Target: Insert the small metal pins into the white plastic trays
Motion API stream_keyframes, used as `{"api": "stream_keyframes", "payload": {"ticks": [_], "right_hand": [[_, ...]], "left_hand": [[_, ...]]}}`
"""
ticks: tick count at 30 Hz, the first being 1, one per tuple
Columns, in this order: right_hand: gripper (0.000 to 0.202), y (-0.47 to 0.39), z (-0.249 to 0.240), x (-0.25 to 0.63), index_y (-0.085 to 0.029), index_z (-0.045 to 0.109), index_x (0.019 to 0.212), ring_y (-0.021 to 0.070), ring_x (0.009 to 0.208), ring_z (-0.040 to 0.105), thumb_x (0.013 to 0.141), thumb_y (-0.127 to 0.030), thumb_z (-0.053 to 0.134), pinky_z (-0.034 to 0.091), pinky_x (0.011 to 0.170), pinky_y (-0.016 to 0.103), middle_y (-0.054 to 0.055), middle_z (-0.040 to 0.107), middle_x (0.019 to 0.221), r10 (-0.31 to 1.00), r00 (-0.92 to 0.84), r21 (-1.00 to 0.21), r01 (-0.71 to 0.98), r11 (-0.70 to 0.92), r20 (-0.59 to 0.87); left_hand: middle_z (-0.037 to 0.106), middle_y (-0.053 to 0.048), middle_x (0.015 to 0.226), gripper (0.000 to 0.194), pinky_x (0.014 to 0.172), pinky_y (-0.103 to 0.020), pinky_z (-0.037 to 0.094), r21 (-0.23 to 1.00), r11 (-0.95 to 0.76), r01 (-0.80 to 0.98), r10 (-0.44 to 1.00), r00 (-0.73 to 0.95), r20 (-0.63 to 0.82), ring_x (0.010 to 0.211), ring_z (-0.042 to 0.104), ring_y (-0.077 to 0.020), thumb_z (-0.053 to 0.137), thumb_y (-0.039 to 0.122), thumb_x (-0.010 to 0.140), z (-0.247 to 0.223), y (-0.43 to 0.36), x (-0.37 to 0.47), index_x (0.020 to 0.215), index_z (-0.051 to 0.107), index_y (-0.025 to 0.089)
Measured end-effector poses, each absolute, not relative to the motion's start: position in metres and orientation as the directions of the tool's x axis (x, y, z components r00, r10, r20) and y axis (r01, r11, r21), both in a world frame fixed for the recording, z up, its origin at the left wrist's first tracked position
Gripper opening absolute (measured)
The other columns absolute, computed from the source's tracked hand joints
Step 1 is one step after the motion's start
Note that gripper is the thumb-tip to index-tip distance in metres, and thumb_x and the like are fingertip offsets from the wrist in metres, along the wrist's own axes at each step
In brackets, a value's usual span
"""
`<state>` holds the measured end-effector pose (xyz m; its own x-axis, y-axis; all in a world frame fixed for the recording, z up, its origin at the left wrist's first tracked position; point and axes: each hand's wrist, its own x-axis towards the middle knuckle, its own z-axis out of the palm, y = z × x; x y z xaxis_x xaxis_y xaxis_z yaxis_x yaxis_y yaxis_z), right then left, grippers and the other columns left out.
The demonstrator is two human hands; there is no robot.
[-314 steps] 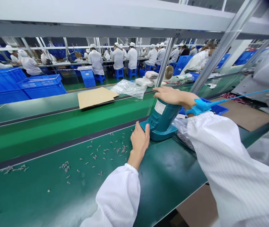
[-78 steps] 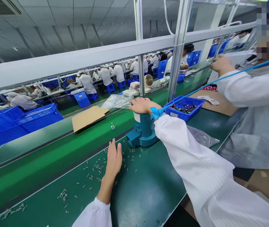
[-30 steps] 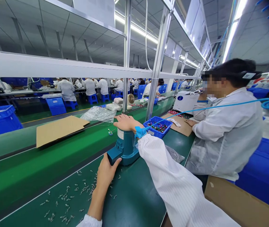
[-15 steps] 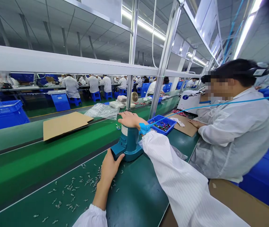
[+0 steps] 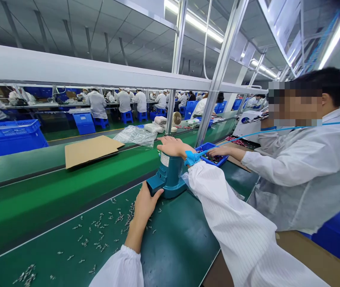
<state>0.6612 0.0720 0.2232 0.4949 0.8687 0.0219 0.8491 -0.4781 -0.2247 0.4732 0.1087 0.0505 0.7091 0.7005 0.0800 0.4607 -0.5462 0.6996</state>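
Steadying that teal machine (image 5: 173, 172) near the worktop's (image 5: 184, 227) far edge, I guess: right fingers (image 5: 167, 142) flat atop, left fingers (image 5: 144, 192) half-curled round its chute (image 5: 155, 183).

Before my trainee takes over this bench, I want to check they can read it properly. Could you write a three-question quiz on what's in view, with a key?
1. Multiple choice: The person's right hand rests on top of:
A) the teal machine
B) the cardboard sheet
C) the clear plastic bag

2. True or false: A blue wrist strap is worn on the same arm as the hand in question 1.

3. Fill in: Of the person's two hands, the ____ is nearer the small metal parts scattered on the green surface.

Key: 1. A; 2. true; 3. left hand.
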Motion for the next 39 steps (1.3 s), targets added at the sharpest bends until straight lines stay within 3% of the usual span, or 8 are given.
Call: {"api": "stream_keyframes", "payload": {"ticks": [9, 16, 39], "right_hand": [[0.067, 0.0683, 0.2236, 0.6620, -0.026, 0.036, 0.152, 0.0375, 0.147, 0.024, 0.092, -0.056, 0.035, 0.024, 0.116, 0.058, 0.006, 0.031, 0.161, 0.874, 0.484, -0.216, 0.858, -0.465, 0.041], [0.068, 0.0707, 0.2230, 0.6634, -0.025, 0.033, 0.154, 0.0365, 0.148, 0.022, 0.092, -0.055, 0.034, 0.024, 0.116, 0.060, 0.006, 0.029, 0.161, 0.876, 0.481, -0.208, 0.861, -0.464, 0.035], [0.067, 0.0671, 0.2264, 0.6554, -0.022, 0.034, 0.153, 0.0357, 0.148, 0.022, 0.092, -0.050, 0.034, 0.022, 0.117, 0.058, 0.009, 0.028, 0.162, 0.868, 0.496, -0.199, 0.853, -0.482, 0.021]], "left_hand": [[0.066, -0.016, 0.120, 0.054, 0.070, -0.032, 0.045, 0.686, -0.561, 0.464, 0.683, 0.727, 0.066, 0.109, 0.064, -0.0353, 0.059, 0.056, 0.090, 0.0531, 0.1108, 0.4726, 0.127, 0.043, 0.020], [0.067, -0.017, 0.115, 0.050, 0.066, -0.033, 0.044, 0.672, -0.562, 0.481, 0.690, 0.721, 0.061, 0.101, 0.066, -0.0376, 0.058, 0.058, 0.090, 0.0534, 0.1107, 0.4720, 0.120, 0.045, 0.020], [0.066, -0.017, 0.119, 0.049, 0.068, -0.031, 0.044, 0.679, -0.552, 0.483, 0.693, 0.719, 0.052, 0.108, 0.064, -0.0358, 0.059, 0.057, 0.089, 0.0545, 0.1077, 0.4706, 0.119, 0.045, 0.020]]}}
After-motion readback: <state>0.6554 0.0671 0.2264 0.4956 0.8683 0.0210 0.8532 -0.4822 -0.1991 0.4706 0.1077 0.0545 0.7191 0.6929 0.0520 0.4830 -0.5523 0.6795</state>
